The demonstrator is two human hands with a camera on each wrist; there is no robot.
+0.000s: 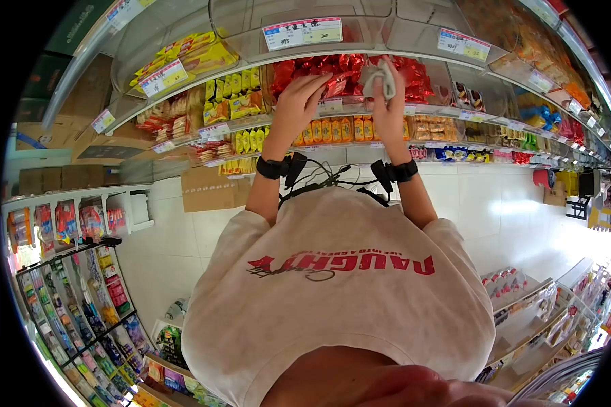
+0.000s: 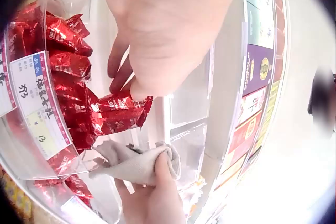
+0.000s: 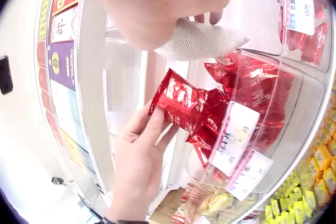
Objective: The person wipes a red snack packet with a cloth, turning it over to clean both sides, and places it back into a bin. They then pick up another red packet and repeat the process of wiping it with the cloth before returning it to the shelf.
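Observation:
My left hand [image 1: 295, 108] pinches a red foil snack packet [image 3: 178, 99] between thumb and fingers, at the front of a clear bin. More red packets [image 2: 68, 66] are heaped in that bin, close beside the held one. A folded greyish-white cloth [image 2: 137, 165] is gripped in my right hand [image 1: 389, 112], with the thumb pressed on top of it. In the head view the cloth overlaps the bin's right part. Part of the right hand's fingers is hidden behind the cloth in the right wrist view.
A price label [image 2: 41, 106] fronts the red packets' bin. Yellow packets [image 1: 241, 102] fill the neighbouring bin on the left. Lower shelf rows hold orange packets [image 1: 329, 130]. An upper shelf edge with a price card [image 1: 303, 32] runs above the hands. A cardboard box [image 1: 210, 188] stands on the floor.

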